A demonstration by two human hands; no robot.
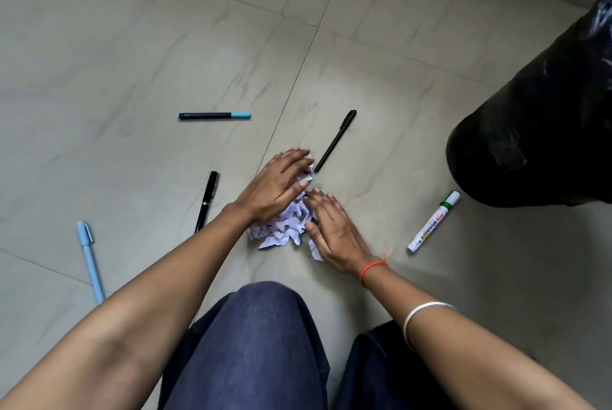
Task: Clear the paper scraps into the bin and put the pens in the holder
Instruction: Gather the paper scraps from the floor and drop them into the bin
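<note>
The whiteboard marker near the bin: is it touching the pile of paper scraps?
Apart. The head view shows the whiteboard marker lying on bare floor, with the right hand and open tile between it and the paper scraps.

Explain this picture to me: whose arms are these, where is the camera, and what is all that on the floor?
No machine here: a person wears a camera on the head, looking down at their own arms and knees. The left hand and right hand press around a pile of paper scraps on the tiled floor, gathering it, not yet lifting it. Around lie a teal-capped pen, two black pens, a light blue pen and a whiteboard marker. The black bin stands at right. No pen holder is visible.
</note>
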